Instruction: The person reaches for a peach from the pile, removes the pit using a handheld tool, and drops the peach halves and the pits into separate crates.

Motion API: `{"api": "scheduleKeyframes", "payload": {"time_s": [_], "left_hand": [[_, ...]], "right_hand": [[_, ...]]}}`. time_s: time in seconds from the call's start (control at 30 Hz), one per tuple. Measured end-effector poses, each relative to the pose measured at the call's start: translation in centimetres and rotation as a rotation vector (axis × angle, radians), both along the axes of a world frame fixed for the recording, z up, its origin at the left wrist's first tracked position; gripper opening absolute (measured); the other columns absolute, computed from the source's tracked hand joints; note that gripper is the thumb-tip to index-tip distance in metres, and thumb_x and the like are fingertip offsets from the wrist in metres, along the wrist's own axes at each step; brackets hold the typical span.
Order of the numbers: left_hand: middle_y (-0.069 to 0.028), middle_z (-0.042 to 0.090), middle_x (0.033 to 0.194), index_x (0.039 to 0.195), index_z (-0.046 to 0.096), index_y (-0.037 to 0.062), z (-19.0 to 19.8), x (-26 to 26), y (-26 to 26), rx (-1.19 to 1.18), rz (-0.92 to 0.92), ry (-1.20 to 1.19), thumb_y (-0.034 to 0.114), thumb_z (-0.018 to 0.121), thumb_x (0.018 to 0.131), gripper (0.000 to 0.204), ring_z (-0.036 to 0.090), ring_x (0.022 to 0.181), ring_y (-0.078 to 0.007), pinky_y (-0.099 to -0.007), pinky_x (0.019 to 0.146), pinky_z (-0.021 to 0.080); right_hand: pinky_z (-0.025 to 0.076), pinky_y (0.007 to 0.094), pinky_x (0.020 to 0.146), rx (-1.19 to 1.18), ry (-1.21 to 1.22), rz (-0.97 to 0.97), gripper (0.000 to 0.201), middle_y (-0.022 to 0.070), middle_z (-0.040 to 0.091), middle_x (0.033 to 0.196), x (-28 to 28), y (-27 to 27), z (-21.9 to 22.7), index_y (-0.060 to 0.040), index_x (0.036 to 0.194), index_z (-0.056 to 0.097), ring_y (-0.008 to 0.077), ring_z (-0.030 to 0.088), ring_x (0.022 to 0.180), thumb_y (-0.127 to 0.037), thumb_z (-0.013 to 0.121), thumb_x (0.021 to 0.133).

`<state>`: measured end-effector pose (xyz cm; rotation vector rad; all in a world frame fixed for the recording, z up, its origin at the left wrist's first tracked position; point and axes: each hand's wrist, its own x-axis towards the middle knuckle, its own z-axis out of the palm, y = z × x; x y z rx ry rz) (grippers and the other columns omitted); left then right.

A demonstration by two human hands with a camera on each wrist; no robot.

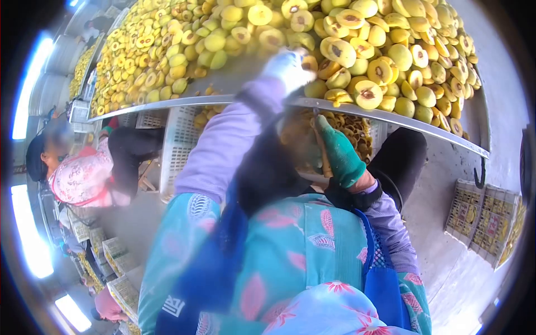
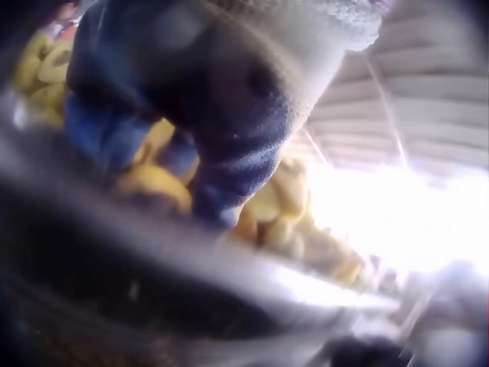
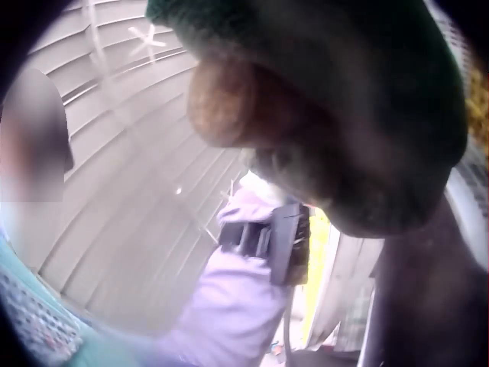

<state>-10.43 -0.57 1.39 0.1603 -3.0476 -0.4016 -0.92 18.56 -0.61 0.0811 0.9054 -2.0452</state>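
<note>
Nearest the head camera was the person's own patterned teal apron [image 1: 290,262], and past it both arms went forward to a long metal sorting table [image 1: 391,118] heaped with yellow fruit halves [image 1: 357,61]. The left hand [image 1: 287,67], in a whitish glove with a lilac sleeve, lay over the table's near edge among the fruit at the near margin of the heap; from the left wrist view its gloved fingers [image 2: 229,153] curled down onto the yellow pieces, though the blur kept me from telling whether they had closed on one or only touched. The right hand [image 1: 339,153], in a green glove, sat below the table's near edge, beside a crate of darker brownish pieces [image 1: 352,134]; it seemed to pinch something thin that pointed up toward the edge, but what it was could not be made out, and the right wrist view showed only a dark glove and a blurred brownish lump [image 3: 229,99] close to the lens. As a judgement, the work looked far from done: the table carried a very large heap of fruit right up to its far edge, while only one partly filled crate showed under it. Another seated person [image 1: 84,173] worked by the table's left end, and more crates [image 1: 486,218] stood on the floor beyond its right end. The crate's lower part was hidden by the arms.
</note>
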Motion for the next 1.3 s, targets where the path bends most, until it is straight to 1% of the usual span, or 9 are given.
{"api": "scheduleKeyframes", "payload": {"time_s": [0.23, 0.33, 0.43, 0.5, 0.63, 0.93, 1.03, 1.13, 1.3], "left_hand": [[-0.0179, 0.066, 0.096, 0.106, 0.060, 0.0033, 1.7, 2.7, -0.9, 0.402, 0.062, 0.013, 0.030, 0.076, 0.066, 0.050, 0.062, 0.090, -0.0338, -0.0370, 0.079, 0.050], [-0.0097, 0.066, 0.095, 0.105, 0.058, -0.0023, 2.4, 6.3, -1.3, 1.201, 0.099, 0.115, 0.014, 0.068, 0.079, 0.032, 0.064, 0.087, -0.0212, -0.0307, 0.074, 0.050], [-0.0102, 0.065, 0.099, 0.110, 0.057, -0.0023, 3.0, 8.8, 0.5, 0.397, -0.304, 0.498, 0.009, 0.060, 0.085, 0.028, 0.064, 0.086, -0.0216, -0.0292, 0.076, 0.051], [-0.0112, 0.066, 0.090, 0.093, 0.058, 0.0012, 1.2, 8.7, 1.9, 0.807, -0.134, 0.533, 0.020, 0.057, 0.087, 0.020, 0.064, 0.079, -0.0261, -0.0319, 0.070, 0.051], [-0.0106, 0.066, 0.081, 0.085, 0.059, 0.0021, 1.6, 8.9, 2.6, 0.349, -0.241, 0.781, 0.020, 0.057, 0.085, 0.018, 0.064, 0.072, -0.0269, -0.0338, 0.063, 0.052], [-0.0116, 0.066, 0.077, 0.090, 0.065, -0.0014, 0.5, 8.9, 3.0, 0.494, -0.126, 0.815, 0.015, 0.059, 0.081, 0.019, 0.063, 0.061, -0.0221, -0.0315, 0.058, 0.051], [-0.0108, 0.065, 0.073, 0.088, 0.064, -0.0046, 1.0, 9.1, 4.1, 1.113, 0.089, 0.585, 0.021, 0.057, 0.086, 0.027, 0.061, 0.059, -0.0186, -0.0299, 0.055, 0.049], [-0.0102, 0.064, 0.070, 0.087, 0.064, -0.0071, 1.3, 9.1, 4.1, 1.284, 0.101, 0.425, 0.024, 0.057, 0.088, 0.032, 0.059, 0.057, -0.0165, -0.0280, 0.053, 0.047], [-0.0099, 0.063, 0.069, 0.085, 0.064, -0.0072, 3.0, 8.6, 3.9, 1.414, -0.021, 0.252, 0.025, 0.057, 0.089, 0.034, 0.057, 0.058, -0.0159, -0.0267, 0.052, 0.044]], "right_hand": [[0.047, 0.0306, 0.059, 0.702, 1.116, -0.180, 0.021, 0.0113, 0.061, 0.083, -3.2, -0.8, 0.1, -0.0027, 0.105, 0.057, 0.0234, 0.059, 0.069, -0.017, 0.048, 0.093], [0.044, 0.0353, 0.057, 0.672, 1.389, -0.216, 0.027, 0.0161, 0.059, 0.073, -3.4, -2.1, 1.2, 0.0001, 0.095, 0.055, 0.0276, 0.057, 0.063, -0.027, 0.049, 0.095], [0.044, 0.0391, 0.059, 0.699, 1.440, -0.236, 0.031, 0.0217, 0.059, 0.076, -2.3, -3.4, 2.0, 0.0022, 0.093, 0.054, 0.0331, 0.058, 0.066, -0.028, 0.049, 0.095], [0.045, 0.0403, 0.058, 0.709, 1.524, -0.299, 0.023, 0.0205, 0.056, 0.080, -1.6, -3.2, 1.6, -0.0011, 0.098, 0.054, 0.0335, 0.057, 0.065, -0.022, 0.051, 0.089], [0.046, 0.0414, 0.053, 0.651, 1.617, -0.317, 0.032, 0.0175, 0.051, 0.085, -0.7, -2.8, 0.4, -0.0081, 0.111, 0.053, 0.0327, 0.055, 0.062, -0.009, 0.057, 0.079], [0.045, 0.0342, 0.055, 0.705, 1.632, -0.082, 0.046, 0.0128, 0.052, 0.086, 0.5, -2.7, -1.5, 0.0036, 0.129, 0.044, 0.0243, 0.053, 0.067, -0.005, 0.053, 0.084], [0.044, 0.0315, 0.056, 0.606, 1.444, -0.044, 0.042, 0.0093, 0.052, 0.084, 0.8, -2.6, -2.9, 0.0047, 0.126, 0.047, 0.0201, 0.051, 0.067, -0.008, 0.052, 0.087], [0.043, 0.0296, 0.057, 0.434, 1.109, 0.000, 0.035, 0.0057, 0.052, 0.080, 1.0, -2.6, -3.9, 0.0028, 0.121, 0.052, 0.0163, 0.048, 0.065, -0.015, 0.051, 0.091], [0.035, 0.0263, 0.048, -0.552, -0.392, 0.394, 0.036, -0.0036, 0.041, 0.060, 0.1, -1.5, 2.3, -0.0120, 0.090, 0.054, 0.0100, 0.038, 0.048, -0.043, 0.038, 0.098]]}}
